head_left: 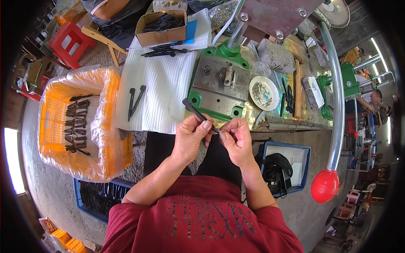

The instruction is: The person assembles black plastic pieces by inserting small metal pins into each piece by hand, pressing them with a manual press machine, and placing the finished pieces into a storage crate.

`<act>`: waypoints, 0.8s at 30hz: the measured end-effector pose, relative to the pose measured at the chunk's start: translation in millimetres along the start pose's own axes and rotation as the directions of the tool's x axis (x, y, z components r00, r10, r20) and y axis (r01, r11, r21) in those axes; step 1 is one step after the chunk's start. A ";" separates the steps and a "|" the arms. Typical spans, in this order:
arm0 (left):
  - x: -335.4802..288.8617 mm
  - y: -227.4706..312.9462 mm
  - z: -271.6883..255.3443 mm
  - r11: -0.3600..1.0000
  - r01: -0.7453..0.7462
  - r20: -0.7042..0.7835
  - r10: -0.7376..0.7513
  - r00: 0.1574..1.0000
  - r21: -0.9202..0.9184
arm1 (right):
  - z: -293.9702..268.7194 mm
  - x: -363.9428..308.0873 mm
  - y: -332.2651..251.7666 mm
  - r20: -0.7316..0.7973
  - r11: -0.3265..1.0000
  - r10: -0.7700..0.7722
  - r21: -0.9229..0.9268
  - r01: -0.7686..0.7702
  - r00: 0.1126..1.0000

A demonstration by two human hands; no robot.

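Observation:
My left hand (187, 137) is closed around a slim black plastic stick (195, 109) with a wider head, which points up and left. At the stick's lower end, the fingers of my right hand (237, 141) are pinched together; whether they hold a small piece is too fine to make out. Both hands are just in front of a hand press with a green base (237, 111) and a steel plate (217, 90). Two similar black sticks (137, 102) lie on the white foam sheet (162, 88), left of the hands. A white dish (274, 90) of small metal pieces stands right of the press.
An orange crate (114, 90) lined with clear plastic holds rows of black parts at left. A cardboard box (162, 38) sits at the back. The press's lever ends in a red ball (325, 186) at right. Blue trays (304, 168) stand below; a person (120, 19) sits at upper left.

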State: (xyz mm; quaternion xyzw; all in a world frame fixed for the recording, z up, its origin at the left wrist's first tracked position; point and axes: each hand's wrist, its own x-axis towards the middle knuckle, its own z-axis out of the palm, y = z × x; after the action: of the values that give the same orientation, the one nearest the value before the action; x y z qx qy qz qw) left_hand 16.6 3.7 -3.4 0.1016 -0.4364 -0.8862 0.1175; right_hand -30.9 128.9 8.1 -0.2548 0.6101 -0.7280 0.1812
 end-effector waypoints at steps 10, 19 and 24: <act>-1.7 -0.3 -1.5 0.999 -0.011 -0.040 0.010 0.999 -0.034 | 6.6 1.0 12.9 -0.136 0.997 0.002 0.073 0.008 0.991; 6.9 13.6 0.8 0.996 0.028 -0.055 -0.033 0.998 -0.084 | 11.2 7.7 7.8 -0.138 0.993 0.010 0.117 0.006 0.990; 25.1 24.2 3.7 0.999 -0.054 -0.065 0.054 0.996 0.006 | 7.5 8.2 8.5 -0.134 0.993 -0.032 0.107 0.047 0.991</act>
State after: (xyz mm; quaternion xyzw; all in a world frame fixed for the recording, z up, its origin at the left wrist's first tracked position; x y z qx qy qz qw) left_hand -5.4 -15.3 16.2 0.1188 -0.4368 -0.8780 0.1554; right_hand -33.5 116.6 1.9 -0.2078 0.5746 -0.7791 0.1399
